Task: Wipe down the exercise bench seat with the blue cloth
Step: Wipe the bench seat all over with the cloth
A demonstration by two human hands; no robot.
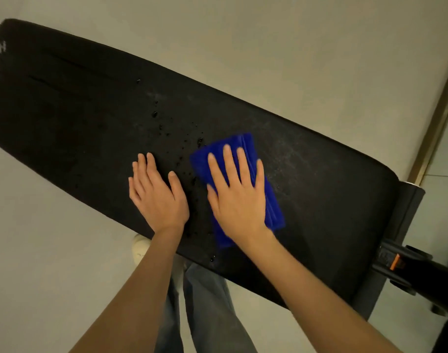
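A long black padded exercise bench seat [90, 118] runs diagonally from upper left to lower right. Water droplets [164, 128] dot its middle. A folded blue cloth [245, 146] lies flat on the pad, right of the droplets. My right hand [236, 197] presses down on the cloth with fingers spread, covering most of it. My left hand [155, 194] rests flat on the bare pad just left of the cloth, fingers together, holding nothing.
The bench's black frame with an orange adjuster tab [396, 262] sticks out at the lower right. Pale floor [268, 47] surrounds the bench. A brass-coloured floor strip [439, 118] runs along the right. My jeans legs [207, 314] and a light shoe [141, 248] stand under the bench's near edge.
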